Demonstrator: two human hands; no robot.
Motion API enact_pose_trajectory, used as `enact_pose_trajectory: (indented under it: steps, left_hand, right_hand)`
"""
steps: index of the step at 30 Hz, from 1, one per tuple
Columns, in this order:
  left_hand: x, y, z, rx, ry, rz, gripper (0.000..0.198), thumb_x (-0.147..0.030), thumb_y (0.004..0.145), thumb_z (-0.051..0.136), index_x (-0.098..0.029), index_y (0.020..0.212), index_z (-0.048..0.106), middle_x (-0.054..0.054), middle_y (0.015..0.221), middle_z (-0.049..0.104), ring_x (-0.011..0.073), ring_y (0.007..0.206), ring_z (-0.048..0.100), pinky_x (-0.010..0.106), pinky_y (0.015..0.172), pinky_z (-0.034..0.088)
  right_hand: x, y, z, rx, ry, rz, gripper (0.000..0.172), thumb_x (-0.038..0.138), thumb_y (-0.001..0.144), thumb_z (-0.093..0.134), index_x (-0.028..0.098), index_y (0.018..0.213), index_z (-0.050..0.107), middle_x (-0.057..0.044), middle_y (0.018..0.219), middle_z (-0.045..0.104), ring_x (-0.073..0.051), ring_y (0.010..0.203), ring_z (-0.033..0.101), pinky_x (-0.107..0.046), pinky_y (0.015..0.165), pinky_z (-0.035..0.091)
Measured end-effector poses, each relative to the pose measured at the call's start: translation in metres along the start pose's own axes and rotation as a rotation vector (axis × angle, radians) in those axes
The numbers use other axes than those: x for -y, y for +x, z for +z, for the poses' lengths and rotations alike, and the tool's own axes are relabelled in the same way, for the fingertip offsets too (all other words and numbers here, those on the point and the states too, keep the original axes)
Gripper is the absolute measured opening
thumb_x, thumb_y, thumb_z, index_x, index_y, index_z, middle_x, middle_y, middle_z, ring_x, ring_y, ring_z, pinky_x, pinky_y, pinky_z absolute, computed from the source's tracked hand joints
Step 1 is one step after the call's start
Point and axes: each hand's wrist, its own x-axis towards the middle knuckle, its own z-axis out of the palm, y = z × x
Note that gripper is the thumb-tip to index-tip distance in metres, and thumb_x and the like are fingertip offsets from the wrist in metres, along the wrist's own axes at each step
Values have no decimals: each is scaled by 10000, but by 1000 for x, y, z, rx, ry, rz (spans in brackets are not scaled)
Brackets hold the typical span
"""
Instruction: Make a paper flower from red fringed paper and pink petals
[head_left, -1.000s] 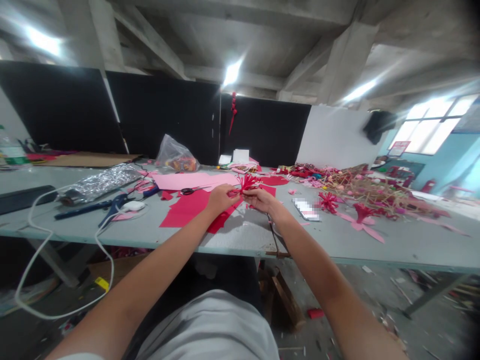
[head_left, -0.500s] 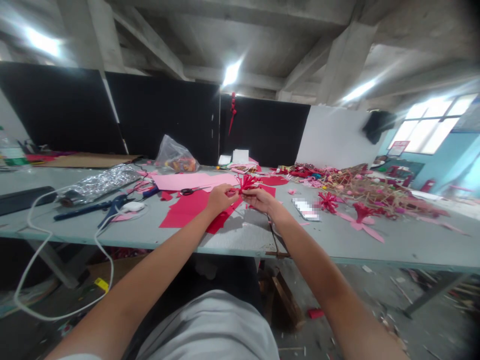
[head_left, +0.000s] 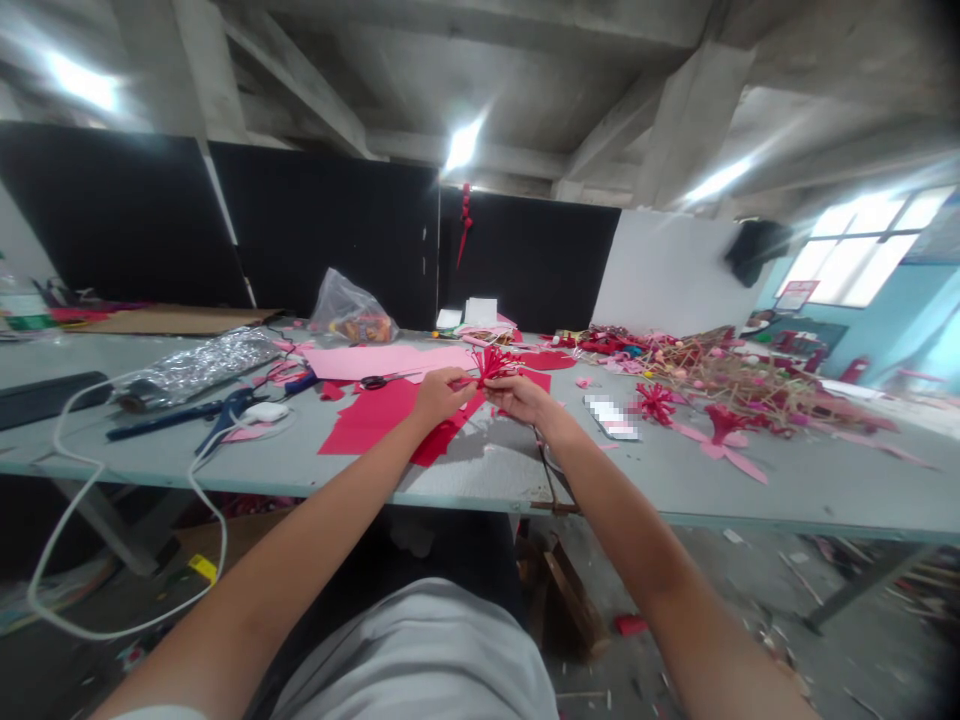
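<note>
Both hands meet above the grey table [head_left: 495, 470] and pinch a small red fringed paper flower [head_left: 493, 364]. My left hand [head_left: 441, 394] grips its left side with closed fingers. My right hand [head_left: 519, 397] is closed on its base from the right. Red paper sheets [head_left: 375, 417] lie under the hands, and a pink sheet [head_left: 375, 361] lies just behind them. Black-handled scissors [head_left: 379, 381] rest on the paper to the left of my left hand.
A phone [head_left: 611, 417] lies right of my right hand. Finished red and pink flowers and sticks [head_left: 720, 390] pile up at the right. At the left are a blue glue gun [head_left: 225, 408], a white cable [head_left: 90, 470], silver foil [head_left: 199, 365] and a plastic bag [head_left: 351, 313].
Both hands stay on the red flower in nearly the same place; the fingers shift only slightly.
</note>
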Motion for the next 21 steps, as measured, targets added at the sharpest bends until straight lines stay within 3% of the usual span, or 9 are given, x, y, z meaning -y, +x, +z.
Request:
enact_pose_trajectory:
  steps: [14,21]
  left_hand:
    - [2,-1,4,-107,46,56,58,-215,770,706,-191,812,738,29,829,759,187,769,687,300,753,532]
    - [0,3,0,-95,5,148,216,-229,804,725,-192,1014,763,79,1031,782,230,964,726,358,897,557]
  right_hand:
    - [-7,5,2,45,18,-78,162,7,735,800,152,778,745,-42,790,789,-140,777,747,-235,854,604]
    - [-1,4,-1,2,42,-114,157,9,733,788,150,788,743,-30,763,777,-132,741,728,-231,819,597]
